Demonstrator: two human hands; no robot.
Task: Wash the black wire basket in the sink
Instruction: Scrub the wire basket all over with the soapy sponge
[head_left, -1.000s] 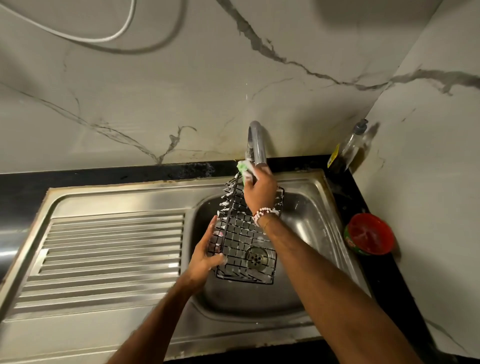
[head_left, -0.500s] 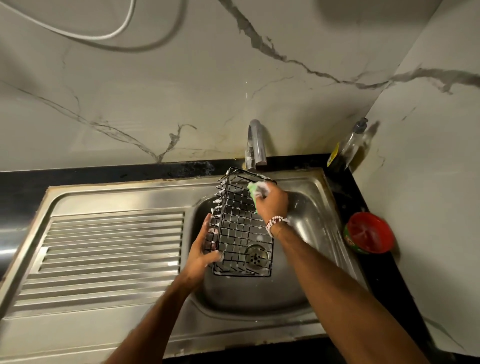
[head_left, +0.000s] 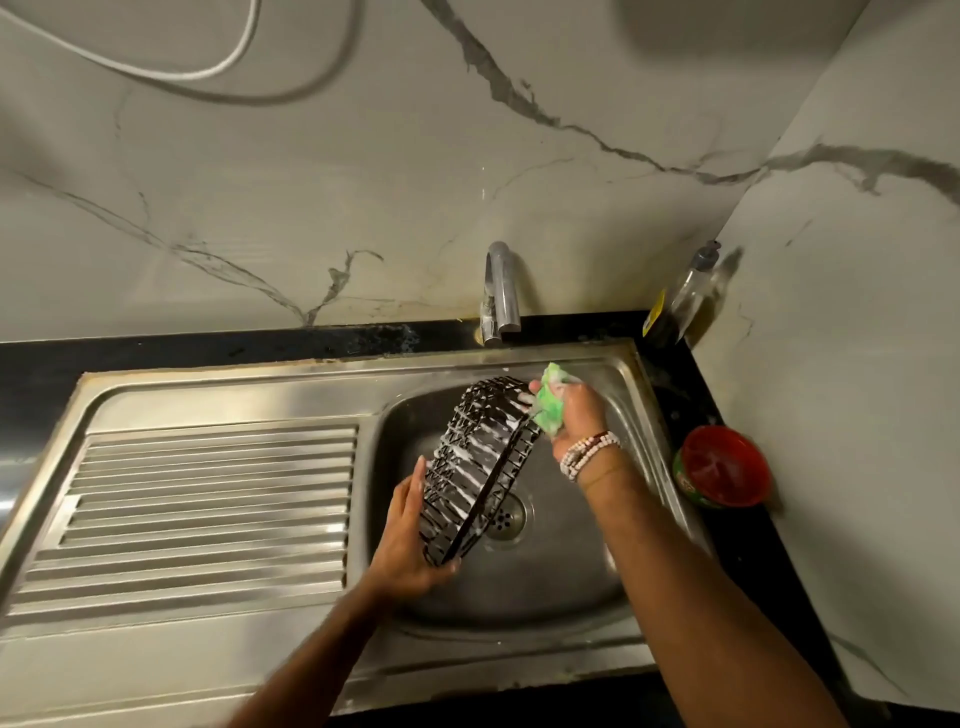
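The black wire basket (head_left: 475, 467) is held tilted on its edge over the steel sink bowl (head_left: 550, 582), its wires streaked with white foam. My left hand (head_left: 410, 540) grips its lower near end, thumb under the frame. My right hand (head_left: 574, 415) holds a green soapy sponge (head_left: 551, 406) against the basket's upper far corner. A beaded bracelet sits on my right wrist. The drain (head_left: 506, 514) shows just behind the basket.
The tap (head_left: 500, 291) stands behind the bowl with no water seen running. A ribbed draining board (head_left: 208, 509) lies to the left. A soap bottle (head_left: 685, 291) stands in the back right corner, and a red round tub (head_left: 724, 465) sits on the black counter at the right.
The basket has turned from lying nearly flat toward me to standing on its edge. My right hand with the sponge has shifted right, to the basket's far corner.
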